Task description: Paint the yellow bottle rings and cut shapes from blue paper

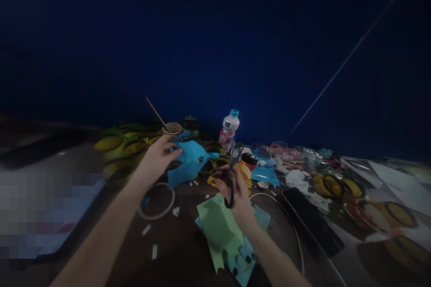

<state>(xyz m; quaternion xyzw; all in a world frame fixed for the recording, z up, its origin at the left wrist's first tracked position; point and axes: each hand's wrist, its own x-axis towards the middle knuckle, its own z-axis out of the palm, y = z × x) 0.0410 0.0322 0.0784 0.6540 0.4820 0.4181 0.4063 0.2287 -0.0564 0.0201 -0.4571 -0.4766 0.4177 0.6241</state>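
My left hand [160, 157] is closed on the upper left edge of a bright blue cut sheet [190, 159], which looks like paper or felt with small holes in it. In my right hand [237, 193] is a pair of dark-handled scissors [230, 184], its blades pointing up and away from me, apart from the blue sheet. Below my right hand lie light green paper [215, 228] and blue-green pieces with dark round spots [240, 255], partly covered by my forearm. Small white paper scraps [154, 251] are strewn over the dark table.
Behind my hands stand a paper cup [172, 128] with a stick in it and a white bottle [230, 128] with a blue cap. A dark phone [313, 222], crumpled white tissue [299, 181] and rolls of tape [333, 186] lie right. A clear ring [156, 217] lies left of centre.
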